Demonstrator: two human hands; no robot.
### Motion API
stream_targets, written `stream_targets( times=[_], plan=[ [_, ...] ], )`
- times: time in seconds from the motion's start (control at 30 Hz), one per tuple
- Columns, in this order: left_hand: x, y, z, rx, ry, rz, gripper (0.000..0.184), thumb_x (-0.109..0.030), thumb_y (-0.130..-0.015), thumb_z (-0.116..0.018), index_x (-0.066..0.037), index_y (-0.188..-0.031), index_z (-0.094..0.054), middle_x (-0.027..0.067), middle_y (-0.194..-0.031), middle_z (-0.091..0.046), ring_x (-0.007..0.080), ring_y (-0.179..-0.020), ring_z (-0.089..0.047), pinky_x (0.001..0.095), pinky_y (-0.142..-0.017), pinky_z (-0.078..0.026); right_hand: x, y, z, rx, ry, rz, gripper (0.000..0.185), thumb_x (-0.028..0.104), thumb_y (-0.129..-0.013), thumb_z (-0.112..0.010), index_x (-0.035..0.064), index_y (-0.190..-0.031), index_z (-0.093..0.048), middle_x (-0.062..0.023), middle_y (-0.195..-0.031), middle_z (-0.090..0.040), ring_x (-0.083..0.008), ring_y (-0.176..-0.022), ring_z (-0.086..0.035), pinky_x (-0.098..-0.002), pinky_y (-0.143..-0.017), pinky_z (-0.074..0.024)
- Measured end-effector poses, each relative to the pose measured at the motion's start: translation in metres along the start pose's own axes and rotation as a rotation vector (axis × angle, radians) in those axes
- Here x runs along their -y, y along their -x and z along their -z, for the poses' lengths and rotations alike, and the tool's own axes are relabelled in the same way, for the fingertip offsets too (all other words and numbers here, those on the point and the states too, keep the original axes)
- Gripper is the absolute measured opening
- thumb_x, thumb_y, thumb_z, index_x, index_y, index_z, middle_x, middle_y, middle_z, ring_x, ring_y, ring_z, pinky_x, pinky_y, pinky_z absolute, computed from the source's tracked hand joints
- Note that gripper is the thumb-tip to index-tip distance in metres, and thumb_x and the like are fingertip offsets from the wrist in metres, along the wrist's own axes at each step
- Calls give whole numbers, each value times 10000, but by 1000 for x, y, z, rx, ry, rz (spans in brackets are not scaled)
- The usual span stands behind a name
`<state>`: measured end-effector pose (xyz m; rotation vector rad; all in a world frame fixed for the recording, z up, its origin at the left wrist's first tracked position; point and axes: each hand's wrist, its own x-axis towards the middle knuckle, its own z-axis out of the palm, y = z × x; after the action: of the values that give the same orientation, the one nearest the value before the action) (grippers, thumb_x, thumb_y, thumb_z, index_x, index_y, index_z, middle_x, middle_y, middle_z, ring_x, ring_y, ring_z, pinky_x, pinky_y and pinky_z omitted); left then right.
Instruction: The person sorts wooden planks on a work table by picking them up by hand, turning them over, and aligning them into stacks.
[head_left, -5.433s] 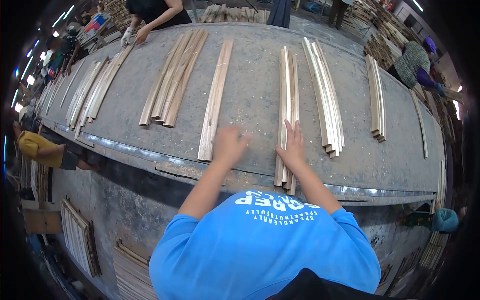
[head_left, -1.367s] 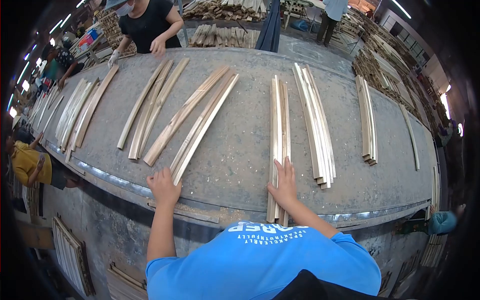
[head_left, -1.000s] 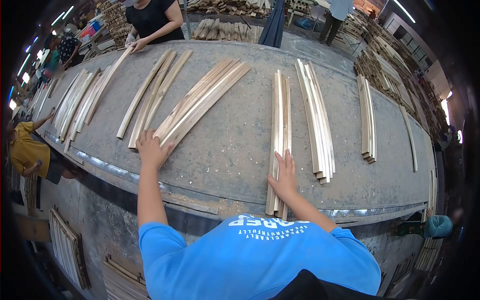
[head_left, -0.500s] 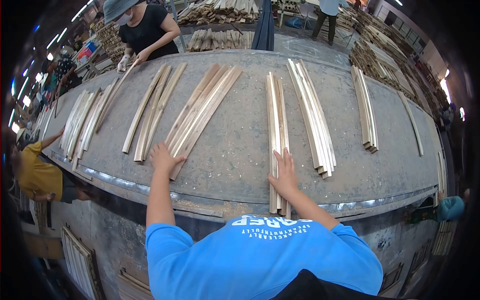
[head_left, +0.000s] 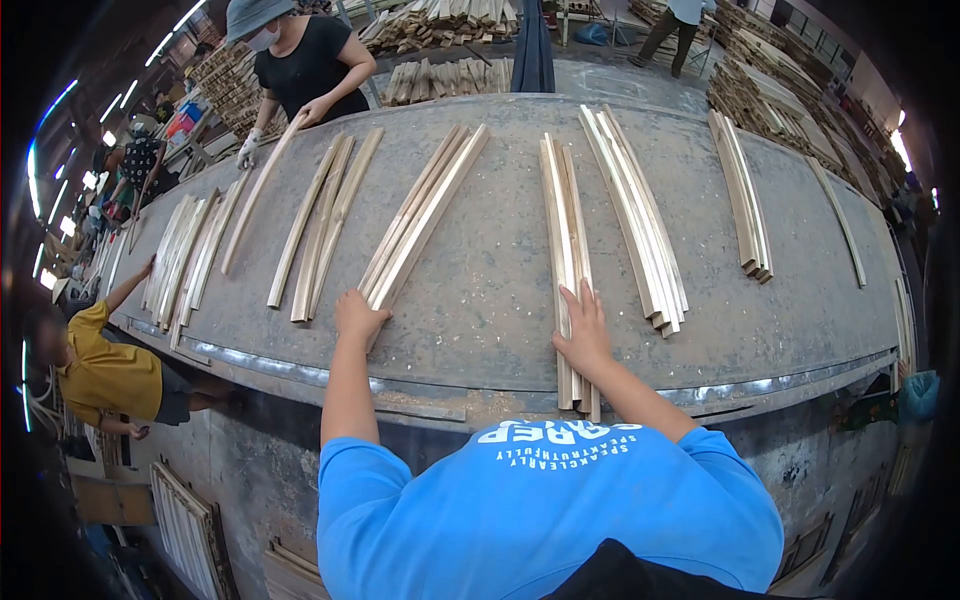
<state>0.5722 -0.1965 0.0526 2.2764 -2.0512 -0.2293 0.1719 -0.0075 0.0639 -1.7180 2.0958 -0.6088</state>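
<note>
My left hand [head_left: 361,317] is closed around the near end of a bundle of long, pale wooden strips [head_left: 430,210], which lean to the right toward the far edge of the table. In front of me, another group of wooden strips [head_left: 564,225] runs nearly straight away, its near ends reaching past the table's front edge. On top of this group rests my right hand [head_left: 587,330], fingers stretched forward and apart, thumb at the left side.
More strips [head_left: 637,225] lie to the right on the grey table [head_left: 480,300], others [head_left: 325,225] to the left. Across the table a person in a hat [head_left: 315,70] handles a strip. A person in yellow [head_left: 110,365] stands left. Wood stacks [head_left: 440,80] fill the background.
The strips under my left hand have drawn from a wide fan into a narrower bundle, and that hand has closed on them. The person opposite has shifted a strip. The whole view has turned slightly.
</note>
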Motion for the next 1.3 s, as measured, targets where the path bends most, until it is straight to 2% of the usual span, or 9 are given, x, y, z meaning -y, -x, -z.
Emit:
stream_targets(
  times=[0.23, 0.3, 0.63, 0.8, 0.87, 1.0, 1.07, 1.2, 1.3],
  plan=[
    [5, 11, 21, 25, 75, 95, 723, -449, -664, -899, 19, -1153, -645, 205, -1196, -675, 374, -1159, -627, 480, -952, -538, -1, 0, 0, 30, 50, 5, 886, 203, -801, -744, 218, -1580, -323, -240, -1669, -156, -525, -1507, -176, -521, -1225, -287],
    [15, 17, 20, -148, -26, -11, 693, -507, -678, -872, -7, -1108, -662, 198, -1144, -702, 377, -1117, -658, 481, -915, -555, -2, -2, -1, 37, 55, 28, 884, 204, -803, -743, 216, -1580, -322, -241, -1669, -155, -528, -1504, -182, -523, -1222, -291],
    [76, -10, 43, -67, -100, 242, 761, -604, -680, -825, -30, -1148, -654, 186, -1155, -709, 375, -1078, -691, 472, -892, -573, -2, -2, -1, 36, 26, 5, 871, 201, -796, -765, 208, -1563, -353, -189, -1694, -112, -523, -1494, -204, -557, -1199, -307],
    [91, -30, 42, -23, -119, 252, 855, -623, -670, -815, -51, -1279, -634, 190, -1504, -470, 397, -1327, -540, 583, -1043, -462, -1, -4, -4, 31, 60, 3, 840, 198, -801, -753, 192, -1550, -374, -188, -1694, -115, -518, -1493, -210, -559, -1192, -314],
    [87, -35, 53, 126, -299, 189, 977, -645, -645, -820, -63, -1389, -567, 171, -1622, -296, 419, -1463, -365, 630, -1144, -337, 2, -4, -2, 51, 61, -25, 823, 195, -803, -747, 189, -1543, -387, -187, -1693, -117, -520, -1491, -213, -562, -1191, -314],
    [105, -40, 41, 95, -187, 213, 1093, -644, -608, -844, -58, -1459, -489, 187, -1661, -244, 439, -1522, -239, 640, -1190, -260, 0, -3, -3, 33, 48, 8, 827, 189, -797, -750, 187, -1541, -389, -189, -1692, -119, -528, -1487, -214, -565, -1193, -310],
    [134, -59, 10, 82, 171, 269, 1138, -618, -588, -868, -52, -1483, -452, 260, -1666, -196, 478, -1524, -210, 596, -1220, -239, -1, -4, -3, 33, 71, 13, 831, 181, -793, -755, 185, -1539, -391, -194, -1690, -117, -537, -1483, -214, -567, -1198, -301],
    [136, -64, -6, 76, 170, 203, 1129, -566, -579, -896, 4, -1449, -458, 378, -1567, -306, 518, -1457, -324, 497, -1201, -323, -2, -4, -1, 40, 76, 23, 839, 173, -788, -760, 182, -1540, -388, -198, -1690, -115, -545, -1479, -213, -567, -1204, -292],
    [129, -55, 1, 154, 284, 159, 1102, -561, -575, -900, 16, -1414, -477, 358, -1515, -398, 512, -1397, -408, 514, -1162, -363, 0, -6, -4, 52, 68, 10, 844, 168, -789, -759, 181, -1544, -382, -198, -1691, -110, -549, -1479, -211, -567, -1209, -283]
  ],
)
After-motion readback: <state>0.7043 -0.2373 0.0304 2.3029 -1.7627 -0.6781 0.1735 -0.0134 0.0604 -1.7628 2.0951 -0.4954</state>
